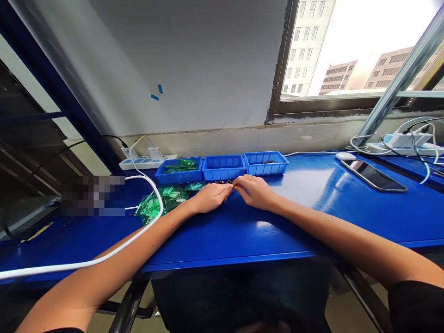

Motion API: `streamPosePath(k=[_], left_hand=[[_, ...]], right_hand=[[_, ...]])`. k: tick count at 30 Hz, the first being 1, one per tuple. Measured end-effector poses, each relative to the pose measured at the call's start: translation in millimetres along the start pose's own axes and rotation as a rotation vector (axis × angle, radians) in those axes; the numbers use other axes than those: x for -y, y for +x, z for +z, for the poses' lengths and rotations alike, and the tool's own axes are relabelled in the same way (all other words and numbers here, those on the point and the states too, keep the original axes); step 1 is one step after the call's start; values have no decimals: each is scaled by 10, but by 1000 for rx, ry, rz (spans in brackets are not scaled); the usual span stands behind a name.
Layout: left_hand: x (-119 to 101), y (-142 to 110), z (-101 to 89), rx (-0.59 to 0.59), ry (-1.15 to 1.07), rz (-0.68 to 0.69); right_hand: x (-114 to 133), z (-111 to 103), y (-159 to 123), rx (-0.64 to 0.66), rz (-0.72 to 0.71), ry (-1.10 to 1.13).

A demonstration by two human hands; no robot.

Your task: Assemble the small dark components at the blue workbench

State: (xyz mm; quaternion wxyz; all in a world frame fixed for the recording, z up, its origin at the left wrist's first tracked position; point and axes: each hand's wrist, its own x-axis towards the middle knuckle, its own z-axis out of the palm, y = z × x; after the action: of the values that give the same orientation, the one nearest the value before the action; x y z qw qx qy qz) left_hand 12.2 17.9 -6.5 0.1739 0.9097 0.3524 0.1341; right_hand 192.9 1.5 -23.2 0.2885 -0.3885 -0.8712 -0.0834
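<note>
My left hand [211, 197] and my right hand [255, 191] meet just in front of the blue bins. Both are closed, with fingertips pinched together, and whatever lies between them is too small to make out. Behind the fingers is a pile of small dark pieces [225, 181], partly covered by the hands. By my left forearm lie bags of green parts [162, 200]. Three blue bins stand in a row: the left bin [163, 179] holds more green bagged parts, the middle bin [218, 174] is behind my hands, and the right bin [268, 169] has a few small dark pieces.
A white cable [114, 253] arcs over my left forearm. Power strips stand at the back left [138, 162] and far right [409, 147]. A phone [375, 175] and a white mouse-like object [345, 157] lie on the right of the blue table [222, 245].
</note>
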Motion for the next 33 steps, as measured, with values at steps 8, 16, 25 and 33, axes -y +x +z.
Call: streamPosePath(k=[8,16,25,33], left_hand=[[-1,-4,6,-9,-30,5],[-13,8,19,-34,-71,-44],[-21,-13,-31,35,-81,-30],[-24,-13,-29,50,-67,-18]], right_hand=[[9,-23,7,37,3,-17],[-4,-28,9,77,47,-41],[-2,-19,2,58,-10,-12],[-4,-12,-1,62,-3,-2]])
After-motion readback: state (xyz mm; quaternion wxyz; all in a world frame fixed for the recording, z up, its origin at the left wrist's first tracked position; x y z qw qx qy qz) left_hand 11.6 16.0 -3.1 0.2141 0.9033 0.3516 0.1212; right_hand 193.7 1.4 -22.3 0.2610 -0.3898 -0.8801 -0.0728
